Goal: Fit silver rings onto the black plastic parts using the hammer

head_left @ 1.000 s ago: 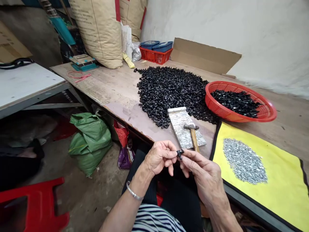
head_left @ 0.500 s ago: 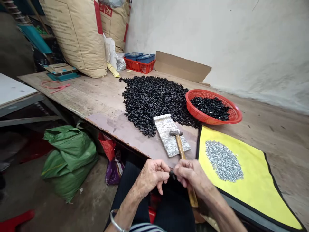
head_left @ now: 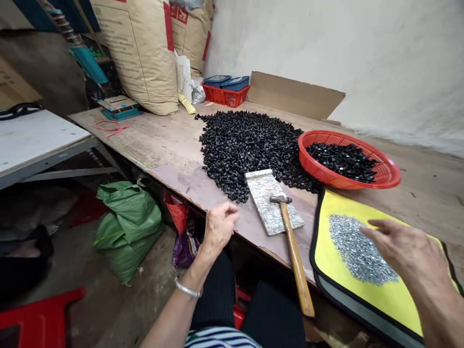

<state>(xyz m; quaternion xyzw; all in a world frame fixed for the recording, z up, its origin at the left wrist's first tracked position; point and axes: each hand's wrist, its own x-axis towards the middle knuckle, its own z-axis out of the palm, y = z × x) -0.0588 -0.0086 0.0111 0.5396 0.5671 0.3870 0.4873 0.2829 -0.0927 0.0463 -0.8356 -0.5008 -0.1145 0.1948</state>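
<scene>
My left hand hovers at the table's front edge, short of a large heap of small black plastic clips. Its fingers are curled in toward the thumb, and anything between them is hidden. Over a spread of tiny shiny metal pieces on a yellow cloth, my right hand reaches with fingers stretched out and apart; nothing shows in it. A hammer with a wooden handle lies between my hands, its head on a worn flat slab and its handle jutting past the table edge.
A red plastic basket of black parts stands beyond the yellow cloth. Tall paper sacks, a red crate with blue boxes and a cardboard strip line the back. A green sack sits on the floor at left.
My hands were together around a small black part above my lap. They have parted: the left moved up toward the heap, the right swung right over the metal pieces. The view shifted left.
</scene>
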